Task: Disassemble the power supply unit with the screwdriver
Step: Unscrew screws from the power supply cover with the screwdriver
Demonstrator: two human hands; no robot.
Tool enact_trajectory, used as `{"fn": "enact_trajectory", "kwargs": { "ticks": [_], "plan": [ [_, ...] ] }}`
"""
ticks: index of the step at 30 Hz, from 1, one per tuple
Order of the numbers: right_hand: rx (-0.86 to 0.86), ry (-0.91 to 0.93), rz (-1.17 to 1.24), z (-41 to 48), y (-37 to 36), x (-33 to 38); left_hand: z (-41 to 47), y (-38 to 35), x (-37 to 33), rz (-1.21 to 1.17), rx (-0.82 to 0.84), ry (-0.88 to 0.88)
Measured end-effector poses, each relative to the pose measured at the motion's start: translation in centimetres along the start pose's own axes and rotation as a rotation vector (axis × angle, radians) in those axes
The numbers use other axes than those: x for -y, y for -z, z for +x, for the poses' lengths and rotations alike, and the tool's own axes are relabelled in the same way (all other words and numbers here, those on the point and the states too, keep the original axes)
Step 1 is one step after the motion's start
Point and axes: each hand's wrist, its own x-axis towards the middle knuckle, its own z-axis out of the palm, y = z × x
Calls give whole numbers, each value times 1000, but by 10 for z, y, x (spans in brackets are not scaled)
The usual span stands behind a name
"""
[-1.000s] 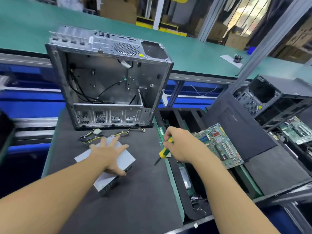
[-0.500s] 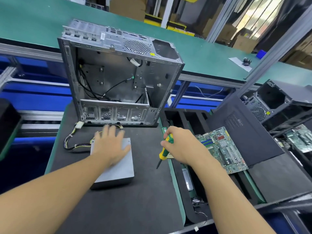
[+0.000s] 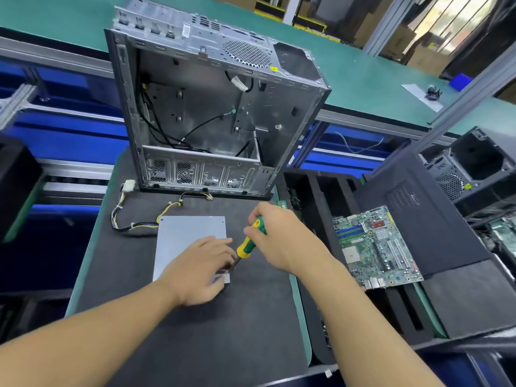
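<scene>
Both hands meet at the near right corner of the power supply unit [image 3: 187, 236] — a flat grey metal box lying on the dark mat [image 3: 195, 339]. The left hand [image 3: 202, 270] rests on the box with fingers laid out and only slightly bent, their tips beside the tool's shaft; motion blur hides whether they touch it. Its cable bundle [image 3: 122, 216] loops off the far left corner, ending in a white plug. Behind stands the open computer case [image 3: 212, 113], upright and gutted. The right hand [image 3: 282, 237] is wrapped around the green and yellow screwdriver [image 3: 250, 240], tilted down and leftward, tip at the box's right edge. Further right, a motherboard [image 3: 375, 247] lies in a black tray — a black side panel [image 3: 418, 216] just beyond it.
</scene>
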Motion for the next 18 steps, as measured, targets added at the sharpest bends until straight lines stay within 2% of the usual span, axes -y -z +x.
{"fn": "enact_trajectory", "kwargs": {
  "ticks": [8, 18],
  "plan": [
    [22, -2, 16, 3, -1, -4, -1, 0, -5, 96, -4, -4],
    [-39, 8, -19, -1, -7, -2, 1, 2, -3, -34, -26, 71]
  ]
}}
